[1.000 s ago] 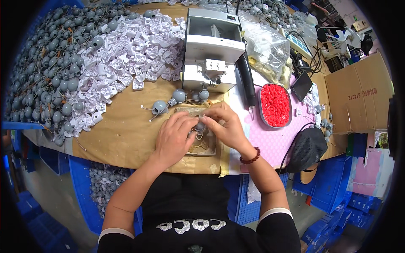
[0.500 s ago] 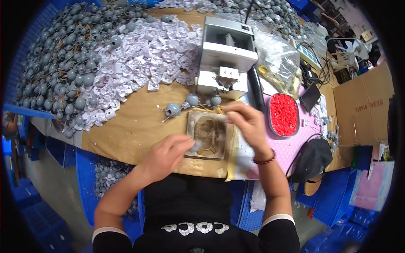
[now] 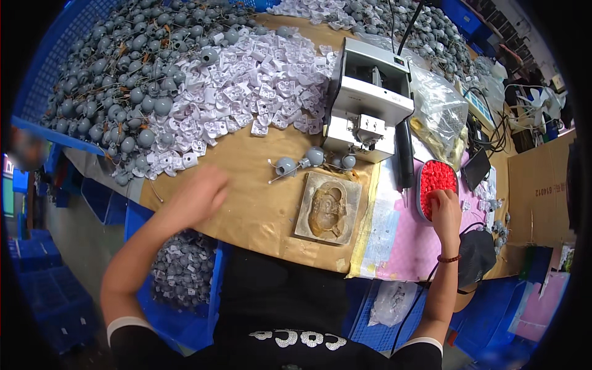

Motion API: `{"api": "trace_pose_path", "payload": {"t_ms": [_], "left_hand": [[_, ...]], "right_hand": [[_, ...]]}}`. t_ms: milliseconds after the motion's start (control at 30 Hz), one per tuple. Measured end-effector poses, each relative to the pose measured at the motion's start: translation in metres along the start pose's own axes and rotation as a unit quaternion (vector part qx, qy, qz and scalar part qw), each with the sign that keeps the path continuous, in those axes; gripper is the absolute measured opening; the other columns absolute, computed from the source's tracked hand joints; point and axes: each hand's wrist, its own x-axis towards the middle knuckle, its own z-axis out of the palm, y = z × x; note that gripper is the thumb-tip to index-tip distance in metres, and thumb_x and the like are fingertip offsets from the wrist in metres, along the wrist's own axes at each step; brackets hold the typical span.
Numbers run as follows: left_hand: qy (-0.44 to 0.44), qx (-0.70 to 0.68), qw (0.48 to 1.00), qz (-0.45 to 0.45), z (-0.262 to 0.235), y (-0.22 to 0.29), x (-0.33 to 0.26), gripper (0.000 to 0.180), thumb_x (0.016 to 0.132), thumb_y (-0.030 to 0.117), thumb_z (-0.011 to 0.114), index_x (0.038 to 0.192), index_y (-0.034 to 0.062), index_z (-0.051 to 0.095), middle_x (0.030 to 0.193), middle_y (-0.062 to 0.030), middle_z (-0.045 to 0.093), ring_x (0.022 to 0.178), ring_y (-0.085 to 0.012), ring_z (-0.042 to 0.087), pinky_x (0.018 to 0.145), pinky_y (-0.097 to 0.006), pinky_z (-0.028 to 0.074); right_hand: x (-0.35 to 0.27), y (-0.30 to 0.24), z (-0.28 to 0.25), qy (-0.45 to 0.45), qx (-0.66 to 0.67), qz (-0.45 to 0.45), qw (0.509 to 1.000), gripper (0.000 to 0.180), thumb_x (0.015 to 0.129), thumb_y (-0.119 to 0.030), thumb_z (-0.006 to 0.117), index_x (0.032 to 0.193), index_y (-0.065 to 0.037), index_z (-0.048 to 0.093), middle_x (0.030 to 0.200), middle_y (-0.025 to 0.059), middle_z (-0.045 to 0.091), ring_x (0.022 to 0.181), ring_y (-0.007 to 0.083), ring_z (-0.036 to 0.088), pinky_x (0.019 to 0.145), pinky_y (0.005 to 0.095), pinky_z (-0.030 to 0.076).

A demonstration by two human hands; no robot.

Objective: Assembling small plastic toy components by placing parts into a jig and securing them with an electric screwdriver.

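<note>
The right hand [image 3: 446, 213] has moved from beside the mould [image 3: 328, 209] to the red pieces [image 3: 436, 175] in the tray [image 3: 419, 192], fingers bunched; the left hand [image 3: 200, 196], blurred, has swung leftward, fingers half-curled. I cannot tell whether either grips anything.

White fan [image 3: 535, 106] — upper right, brown cardboard box [image 3: 544, 166], blue crates [image 3: 48, 271]

Light is bright, edges curve into black, left fingers [image 3: 213, 181] blur.
</note>
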Motion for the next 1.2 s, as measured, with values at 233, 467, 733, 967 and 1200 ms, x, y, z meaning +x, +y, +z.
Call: {"api": "trace_pose_path", "payload": {"t_ms": [233,467,733,967,1200], "left_hand": [[0.210,0.127,0.969,0.036,0.032,-0.009,0.129,0.033,0.078,0.009,0.077,0.108,0.0052,0.064,0.107,-0.0114,0.058,0.107,-0.0347,0.053,0.085,-0.043,0.050],[0.118,0.044,0.992,-0.021,0.032,-0.018,0.089,0.032,0.078,0.005,0.077,0.106,0.0038,0.063,0.112,-0.0145,0.058,0.099,-0.0361,0.058,0.086,-0.041,0.052],[0.405,-0.251,0.878,-0.042,-0.018,0.026,0.066,0.032,0.081,0.002,0.076,0.111,0.0024,0.066,0.114,-0.0110,0.064,0.102,-0.0286,0.065,0.087,-0.035,0.053],[0.154,-0.150,0.940,0.264,0.050,0.148,0.061,0.025,0.077,0.006,0.080,0.099,0.0032,0.068,0.109,-0.0110,0.065,0.106,-0.0339,0.061,0.094,-0.042,0.050],[0.146,-0.107,0.971,0.157,0.082,0.140,0.090,0.034,0.075,0.010,0.082,0.103,0.0043,0.065,0.111,-0.0121,0.058,0.114,-0.0345,0.053,0.099,-0.046,0.045]], "right_hand": [[0.006,0.004,0.003,-0.036,0.021,-0.014,0.999,0.006,0.087,-0.006,0.063,0.089,-0.005,0.070,0.090,0.0155,0.064,0.092,0.0366,0.062,0.082,0.0462,0.050],[0.010,0.007,0.006,-0.040,-0.018,-0.017,0.999,0.005,0.083,-0.006,0.064,0.085,-0.005,0.068,0.085,0.0162,0.065,0.084,0.0368,0.064,0.076,0.0478,0.051],[0.012,0.001,-0.004,-0.060,0.037,-0.004,0.998,0.005,0.079,-0.003,0.064,0.084,-0.002,0.067,0.087,0.0166,0.068,0.084,0.0367,0.065,0.076,0.0473,0.051],[0.020,0.000,-0.003,-0.083,-0.046,-0.060,0.994,0.010,0.076,-0.003,0.065,0.085,-0.005,0.068,0.086,0.0124,0.071,0.088,0.0335,0.066,0.078,0.0459,0.051],[0.017,0.003,-0.005,-0.063,0.000,-0.053,0.997,0.008,0.079,-0.004,0.065,0.086,-0.007,0.067,0.087,0.0114,0.068,0.089,0.0336,0.064,0.079,0.0463,0.049]]}}
